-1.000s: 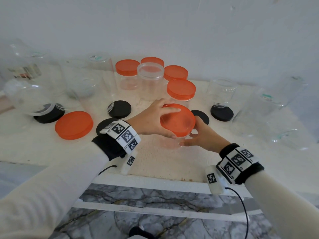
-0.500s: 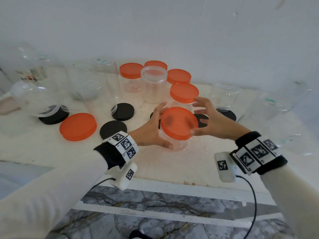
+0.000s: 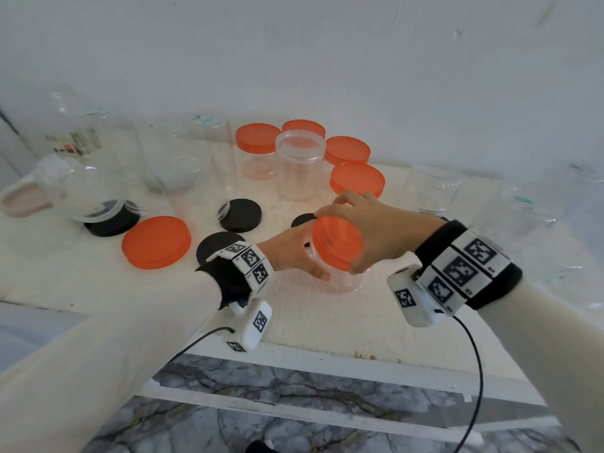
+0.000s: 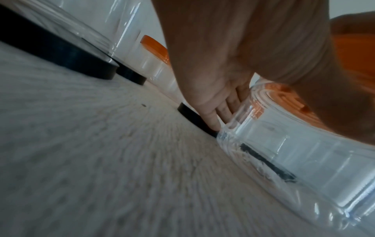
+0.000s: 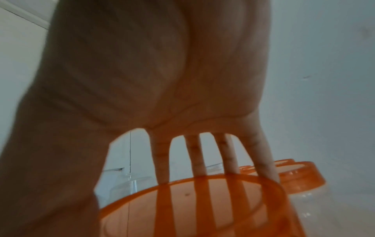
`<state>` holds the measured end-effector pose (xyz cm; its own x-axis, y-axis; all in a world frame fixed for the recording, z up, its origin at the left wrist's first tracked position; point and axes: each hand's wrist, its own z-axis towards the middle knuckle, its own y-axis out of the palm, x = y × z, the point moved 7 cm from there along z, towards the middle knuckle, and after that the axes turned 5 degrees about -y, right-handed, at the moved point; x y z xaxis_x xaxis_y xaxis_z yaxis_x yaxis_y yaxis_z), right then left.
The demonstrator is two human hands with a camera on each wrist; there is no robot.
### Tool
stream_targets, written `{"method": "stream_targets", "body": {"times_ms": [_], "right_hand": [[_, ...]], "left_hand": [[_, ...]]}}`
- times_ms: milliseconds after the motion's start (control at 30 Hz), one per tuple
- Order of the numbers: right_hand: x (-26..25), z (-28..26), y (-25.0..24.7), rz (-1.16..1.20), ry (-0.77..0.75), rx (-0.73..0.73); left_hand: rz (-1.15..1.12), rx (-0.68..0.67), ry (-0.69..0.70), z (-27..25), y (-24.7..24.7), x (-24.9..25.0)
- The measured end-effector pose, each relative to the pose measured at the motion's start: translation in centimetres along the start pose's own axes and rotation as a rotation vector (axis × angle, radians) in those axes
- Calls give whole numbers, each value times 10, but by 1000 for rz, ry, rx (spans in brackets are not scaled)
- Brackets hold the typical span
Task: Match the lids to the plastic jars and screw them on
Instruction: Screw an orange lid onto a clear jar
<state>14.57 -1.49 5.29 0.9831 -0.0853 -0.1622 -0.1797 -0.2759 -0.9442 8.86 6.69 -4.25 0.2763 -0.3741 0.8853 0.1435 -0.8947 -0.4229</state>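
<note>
A clear plastic jar (image 3: pixel 343 282) stands near the front middle of the white table (image 3: pixel 327 315), with an orange lid (image 3: pixel 336 241) on its mouth. My left hand (image 3: pixel 294 256) grips the jar's side, fingers wrapped round its wall (image 4: pixel 284 144). My right hand (image 3: pixel 369 230) reaches over from the right and grips the orange lid (image 5: pixel 202 200), its fingers curled down over the far rim and its thumb on the near edge. The jar's thread under the lid is hidden.
Several orange-lidded jars (image 3: pixel 356 181) and one clear-lidded jar (image 3: pixel 300 165) stand behind. A loose orange lid (image 3: pixel 157 241) and several black lids (image 3: pixel 240 214) lie to the left. Open clear jars stand or lie at far left (image 3: pixel 94 197) and right (image 3: pixel 434 188).
My right hand rose from the jar's right side onto the lid and closed over it. My left hand slid from the lid's rim down to the jar wall.
</note>
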Motion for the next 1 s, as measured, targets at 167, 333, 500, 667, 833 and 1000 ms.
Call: {"method": "stream_targets", "body": {"times_ms": [167,333,500,667,833,1000], "right_hand": [[-1,0,0,13,-97,-81],[-3,6,4,-17,-136,-140],[-6,11,8,-17,-138,-179],[-4,12,6,20,-116,-164],[-4,10,2,-13,-111,-124],[-6,9,-1,-58,-108,-101]], "left_hand": [[5,-20,-12,-4,1,3],[-16,-30,-28,-6,0,2],[12,-37,-34,-6,0,3],[-19,-22,-44,-6,-1,1],[-39,-16,-54,-6,-1,0],[-20,-25,-54,-6,-1,0]]}}
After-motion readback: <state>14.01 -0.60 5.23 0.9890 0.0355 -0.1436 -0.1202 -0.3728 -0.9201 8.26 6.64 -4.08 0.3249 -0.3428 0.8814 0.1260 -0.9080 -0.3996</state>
